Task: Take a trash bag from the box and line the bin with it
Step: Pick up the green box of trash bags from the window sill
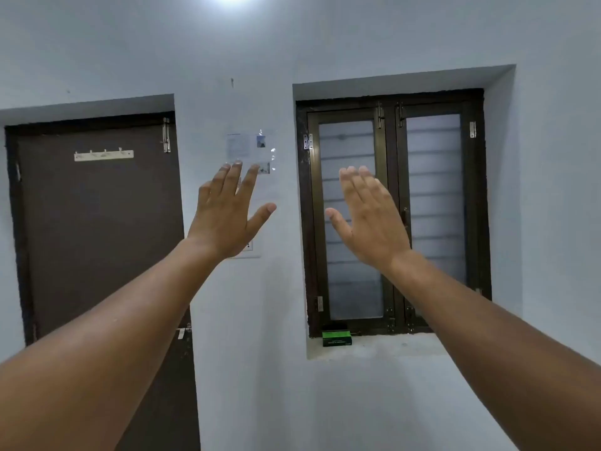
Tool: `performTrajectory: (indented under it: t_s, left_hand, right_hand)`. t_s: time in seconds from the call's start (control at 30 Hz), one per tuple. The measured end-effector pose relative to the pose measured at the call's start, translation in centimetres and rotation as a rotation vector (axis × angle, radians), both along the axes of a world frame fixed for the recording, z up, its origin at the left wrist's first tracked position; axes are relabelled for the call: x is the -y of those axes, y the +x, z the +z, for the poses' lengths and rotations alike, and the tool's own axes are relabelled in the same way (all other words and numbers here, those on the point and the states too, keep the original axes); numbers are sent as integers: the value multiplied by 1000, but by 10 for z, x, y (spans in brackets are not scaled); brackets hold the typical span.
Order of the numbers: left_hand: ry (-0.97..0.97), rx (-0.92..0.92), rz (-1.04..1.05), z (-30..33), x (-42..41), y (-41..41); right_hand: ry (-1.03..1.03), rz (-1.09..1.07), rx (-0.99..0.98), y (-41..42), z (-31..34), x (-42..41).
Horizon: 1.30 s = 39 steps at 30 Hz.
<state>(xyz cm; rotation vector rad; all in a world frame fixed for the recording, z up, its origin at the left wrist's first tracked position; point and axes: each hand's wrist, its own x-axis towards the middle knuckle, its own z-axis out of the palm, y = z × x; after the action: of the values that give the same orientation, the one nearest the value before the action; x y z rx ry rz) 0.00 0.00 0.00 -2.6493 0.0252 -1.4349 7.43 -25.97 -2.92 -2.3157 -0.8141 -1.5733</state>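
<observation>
Pale blue painted wall (325, 43) fills the view, with a dark brown door (97, 239) to the left and a dark-framed, frosted-glass window (390, 216) to the right. Both bare arms are raised forward: left hand (227, 213) and right hand (370, 219) are spread flat, fingers straight, holding nothing and touching nothing. Small green-and-black cardboard box (337, 338) sits on the window ledge (390, 348), below and well apart from both hands; judged likely the bag box. No bin or bag is visible. Assessment: box appears light and stiff, so grip its sides; bag film inside would be thin, soft and slippery, best pinched at an edge.
</observation>
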Motion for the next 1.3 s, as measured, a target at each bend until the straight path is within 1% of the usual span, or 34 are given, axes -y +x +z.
performTrajectory:
  t_s: [0.17,0.3,0.37,0.47,0.57,0.7,0.8,0.93,1.07,1.13,1.23,1.3]
  left_hand:
    - [-24,-48,-1,-30,13,33]
    - [-90,-116,-24,-72,25,67]
    - [-101,-192,-18,-103,27,89]
    - [-66,-296,-11,-147,25,119]
    - [-44,-371,-23,-184,19,150]
    - [-34,-495,-90,-241,4,209]
    - [-7,-536,-148,-279,-6,247]
    - [-29,-626,-247,-324,-20,301]
    - [-46,-694,-267,-356,-31,362]
    - [-83,-721,-285,-371,-28,390]
    - [-88,-754,-334,-388,-15,430]
    - [-124,-767,-333,-400,-5,455]
  right_hand:
    - [-36,-32,-82,29,-34,10]
    - [-60,-21,-158,61,-71,23]
    - [-94,-12,-222,84,-99,26]
    - [-122,0,-298,115,-142,24]
    - [-138,-42,-401,146,-185,15]
    - [-147,-68,-596,194,-253,0]
    - [-165,-86,-671,223,-287,-8]
    - [-140,-108,-773,267,-313,-21]
    - [-82,-134,-857,309,-341,-29]
    - [-115,-137,-910,331,-358,-31]
    - [-196,-154,-982,371,-377,-28]
    - [-210,-153,-1042,396,-386,-26]
